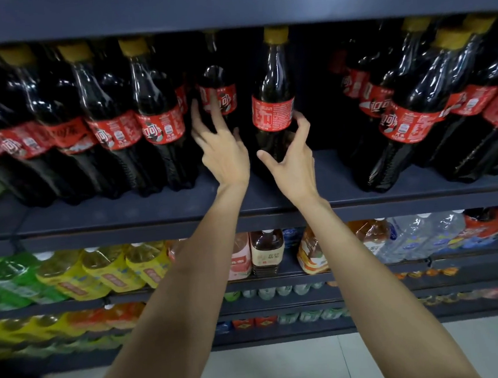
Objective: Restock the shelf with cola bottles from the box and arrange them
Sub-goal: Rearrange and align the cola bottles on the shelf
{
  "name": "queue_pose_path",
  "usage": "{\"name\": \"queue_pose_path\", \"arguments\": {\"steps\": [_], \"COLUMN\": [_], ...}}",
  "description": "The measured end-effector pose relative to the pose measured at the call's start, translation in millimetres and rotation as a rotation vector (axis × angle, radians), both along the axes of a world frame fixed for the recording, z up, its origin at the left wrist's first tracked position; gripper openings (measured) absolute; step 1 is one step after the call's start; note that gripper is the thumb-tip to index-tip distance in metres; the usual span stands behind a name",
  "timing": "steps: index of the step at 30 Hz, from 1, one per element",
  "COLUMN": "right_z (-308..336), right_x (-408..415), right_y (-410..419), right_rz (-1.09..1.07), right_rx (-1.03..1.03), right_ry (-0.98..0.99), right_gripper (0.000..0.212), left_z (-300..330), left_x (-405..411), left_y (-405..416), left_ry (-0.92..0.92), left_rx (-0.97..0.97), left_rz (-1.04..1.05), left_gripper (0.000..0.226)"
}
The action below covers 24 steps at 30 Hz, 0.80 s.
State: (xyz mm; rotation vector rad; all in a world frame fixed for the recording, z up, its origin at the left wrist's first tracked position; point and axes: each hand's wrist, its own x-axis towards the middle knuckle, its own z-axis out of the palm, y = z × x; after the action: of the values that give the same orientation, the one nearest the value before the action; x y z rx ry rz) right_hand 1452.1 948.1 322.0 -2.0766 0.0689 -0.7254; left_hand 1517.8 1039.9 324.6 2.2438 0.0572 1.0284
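Note:
Large cola bottles with red labels and yellow caps stand on the dark shelf [272, 199]. There is a row on the left [158, 118] and a group on the right [403, 117]. In the gap between them, one cola bottle [273, 97] stands upright near the front. My right hand [293, 158] wraps its lower body, thumb on the left side and fingers on the right by the label. A second bottle [218, 97] stands further back. My left hand [224, 152] is spread, with its fingertips on that bottle's label. No box is in view.
The shelf board above [227, 2] sits just over the bottle caps. There is bare shelf space to the right of the held bottle. Lower shelves hold yellow, green and clear drink bottles [108, 268]. Pale floor shows at the bottom.

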Motion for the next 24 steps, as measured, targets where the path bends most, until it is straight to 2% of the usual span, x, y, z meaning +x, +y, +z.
{"name": "queue_pose_path", "arguments": {"steps": [2, 5, 7, 10, 14, 16, 19, 24], "right_z": [1.5, 1.4, -1.1, -2.1, 2.7, 5.0, 5.4, 2.8], "right_x": [0.2, 4.0, 8.7, 16.8, 25.7, 27.9, 28.0, 30.5], "right_y": [-1.7, 2.0, 11.6, 32.3, 46.5, 48.7, 53.1, 53.4], "right_rz": [0.045, 0.121, 0.185, 0.276, 0.415, 0.463, 0.471, 0.481], "right_rx": [0.007, 0.028, 0.066, 0.112, 0.152, 0.170, 0.208, 0.248], "right_ry": [0.006, 0.005, 0.030, 0.064, 0.131, 0.182, 0.181, 0.188], "right_gripper": [0.084, 0.084, 0.085, 0.084, 0.089, 0.091, 0.086, 0.079], "left_z": [2.7, 0.3, -5.0, -9.8, -13.4, -13.3, -18.3, -19.8], "left_x": [-2.4, -14.5, -29.4, -53.5, -62.6, -59.1, -55.0, -51.8], "left_y": [5.1, 22.1, 38.1, 58.5, 80.0, 87.6, 90.5, 92.9], "left_ry": [-0.045, -0.114, -0.090, -0.080, -0.247, -0.207, -0.106, -0.099], "left_rx": [0.066, 0.007, -0.036, -0.028, 0.032, 0.044, 0.066, -0.021], "left_rz": [-0.061, -0.232, -0.358, -0.445, -0.237, -0.144, -0.137, -0.109], "left_gripper": [0.090, 0.071, 0.058, 0.057, 0.062, 0.070, 0.079, 0.078]}}
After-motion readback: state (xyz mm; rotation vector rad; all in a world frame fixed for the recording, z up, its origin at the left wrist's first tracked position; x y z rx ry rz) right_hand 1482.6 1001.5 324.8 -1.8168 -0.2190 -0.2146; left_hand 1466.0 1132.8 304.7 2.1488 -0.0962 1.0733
